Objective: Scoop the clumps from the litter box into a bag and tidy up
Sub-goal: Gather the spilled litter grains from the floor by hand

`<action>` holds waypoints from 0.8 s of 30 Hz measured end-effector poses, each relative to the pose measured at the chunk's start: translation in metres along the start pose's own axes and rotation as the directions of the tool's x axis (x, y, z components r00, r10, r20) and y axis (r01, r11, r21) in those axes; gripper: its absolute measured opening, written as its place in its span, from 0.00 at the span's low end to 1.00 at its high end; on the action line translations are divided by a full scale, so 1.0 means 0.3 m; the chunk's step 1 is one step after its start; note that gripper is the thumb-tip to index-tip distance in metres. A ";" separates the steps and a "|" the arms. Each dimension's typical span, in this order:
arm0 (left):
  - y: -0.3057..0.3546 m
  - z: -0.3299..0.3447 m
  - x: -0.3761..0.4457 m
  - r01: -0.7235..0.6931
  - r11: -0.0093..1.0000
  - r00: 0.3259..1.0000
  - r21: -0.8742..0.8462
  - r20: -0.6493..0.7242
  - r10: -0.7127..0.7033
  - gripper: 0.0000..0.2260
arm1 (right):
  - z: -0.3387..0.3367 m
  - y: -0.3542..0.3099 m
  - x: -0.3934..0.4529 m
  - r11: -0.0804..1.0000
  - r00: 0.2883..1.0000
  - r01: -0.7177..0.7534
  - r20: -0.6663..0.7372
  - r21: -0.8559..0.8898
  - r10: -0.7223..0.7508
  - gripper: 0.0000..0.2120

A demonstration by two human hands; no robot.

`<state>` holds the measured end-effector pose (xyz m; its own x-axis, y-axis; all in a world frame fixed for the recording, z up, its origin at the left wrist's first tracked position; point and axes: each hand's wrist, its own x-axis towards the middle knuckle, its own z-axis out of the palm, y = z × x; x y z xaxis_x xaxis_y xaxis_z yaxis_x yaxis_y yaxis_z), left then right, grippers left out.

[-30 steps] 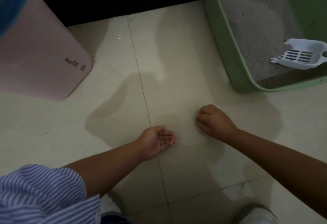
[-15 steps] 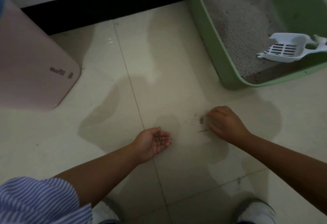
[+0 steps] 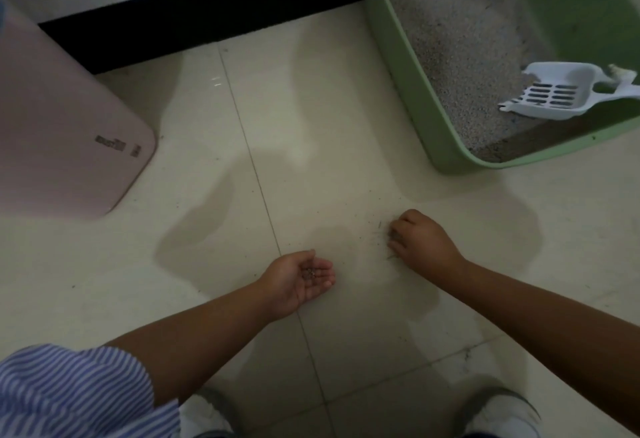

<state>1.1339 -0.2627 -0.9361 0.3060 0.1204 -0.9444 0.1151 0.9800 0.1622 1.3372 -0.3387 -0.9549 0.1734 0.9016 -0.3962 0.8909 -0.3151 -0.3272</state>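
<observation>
A green litter box (image 3: 408, 91) with grey litter stands at the upper right, and a white slotted scoop (image 3: 557, 95) lies inside it. My left hand (image 3: 298, 282) rests palm-up and cupped on the tiled floor, with a few litter grains (image 3: 309, 275) in the palm. To its right, my right hand (image 3: 419, 240) is knuckles-up, its fingers curled down onto the floor among scattered grains and bits of debris (image 3: 379, 230). Whether those fingers pinch anything is hidden. No bag is in view.
A pink rounded bin or lid (image 3: 62, 133) stands at the left. A black baseboard (image 3: 207, 15) runs along the back wall. My two white shoes (image 3: 498, 413) are at the bottom edge. Pale floor tiles (image 3: 311, 126) lie between.
My right hand has slid to the right across the floor, nearer the litter box side. The left hand stays cupped with the grains. The camera view has shifted.
</observation>
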 end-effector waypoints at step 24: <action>0.023 0.015 -0.012 -0.010 0.999 1.000 -0.047 0.017 0.011 0.22 | -0.060 -0.141 0.000 0.984 1.000 0.005 -0.014 0.180 -0.002 0.07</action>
<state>1.1378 -0.2569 -0.9304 0.3232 0.1282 -0.9376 0.0679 0.9851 0.1581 1.3072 -0.3200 -0.9257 0.1771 0.9063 -0.3838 0.8018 -0.3590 -0.4778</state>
